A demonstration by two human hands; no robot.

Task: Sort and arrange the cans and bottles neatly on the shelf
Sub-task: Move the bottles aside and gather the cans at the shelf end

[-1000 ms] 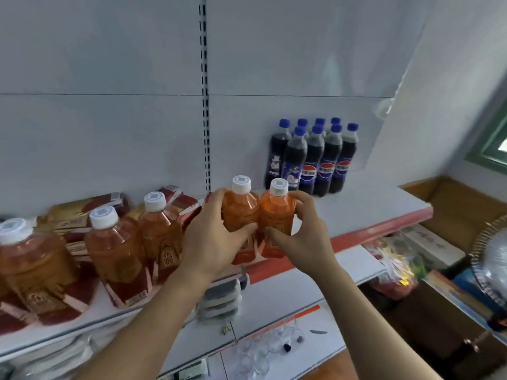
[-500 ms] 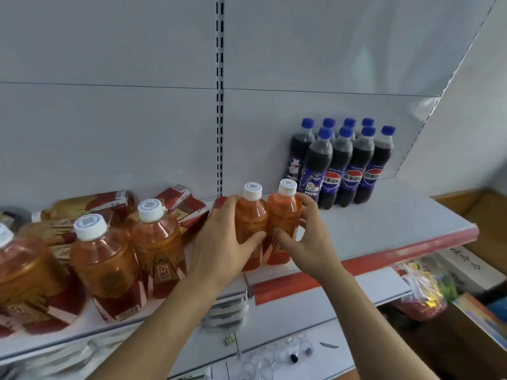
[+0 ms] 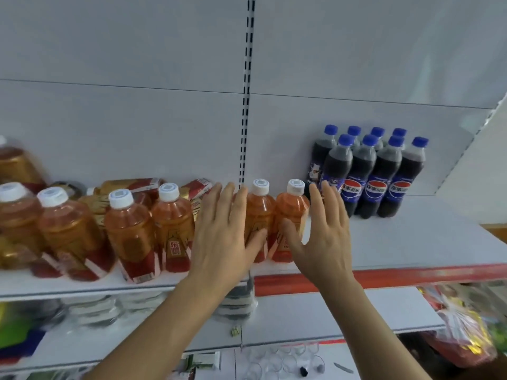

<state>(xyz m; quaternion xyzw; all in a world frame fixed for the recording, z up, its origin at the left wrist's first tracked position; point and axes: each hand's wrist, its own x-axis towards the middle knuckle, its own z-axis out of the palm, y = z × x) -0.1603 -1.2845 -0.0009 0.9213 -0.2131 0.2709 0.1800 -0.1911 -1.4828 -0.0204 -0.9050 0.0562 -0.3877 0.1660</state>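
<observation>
Two orange tea bottles with white caps stand upright side by side on the shelf (image 3: pixel 411 248), the left one (image 3: pixel 259 215) and the right one (image 3: pixel 292 212). My left hand (image 3: pixel 225 237) is spread with straight fingers just left of them, its thumb against the left bottle. My right hand (image 3: pixel 323 231) is spread just right of them, thumb near the right bottle's label. Neither hand grips a bottle. More tea bottles (image 3: pixel 129 231) stand in a row to the left. Several blue-capped cola bottles (image 3: pixel 367 171) stand grouped at the back right.
Red and gold cartons (image 3: pixel 129 185) lie behind the tea bottles. The shelf's red front strip (image 3: pixel 384 278) runs along the right half. A lower shelf (image 3: pixel 301 316) holds stacked packs, and a plastic bag (image 3: pixel 466 330) of goods sits at the lower right.
Both hands have let go of the two tea bottles and opened, fingers now straight. The bottles stand on the shelf. The view has shifted left and closer.
</observation>
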